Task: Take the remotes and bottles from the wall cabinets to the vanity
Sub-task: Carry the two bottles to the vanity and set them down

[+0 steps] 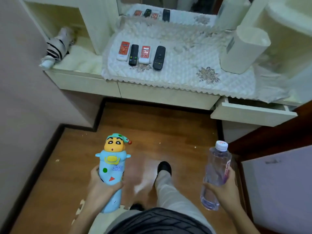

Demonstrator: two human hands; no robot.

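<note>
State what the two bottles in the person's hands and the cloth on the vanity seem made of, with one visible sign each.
Cartoon bottle: probably moulded plastic, glossy; opaque bright colours, shaped figure lid.
Water bottle: thin clear plastic; see-through body, white screw cap.
Vanity cloth: quilted white fabric, matt; puffed stitching, scalloped edge.

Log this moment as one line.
left hand: cartoon bottle; right hand: water bottle; four remotes: on vanity; placement: pending
</note>
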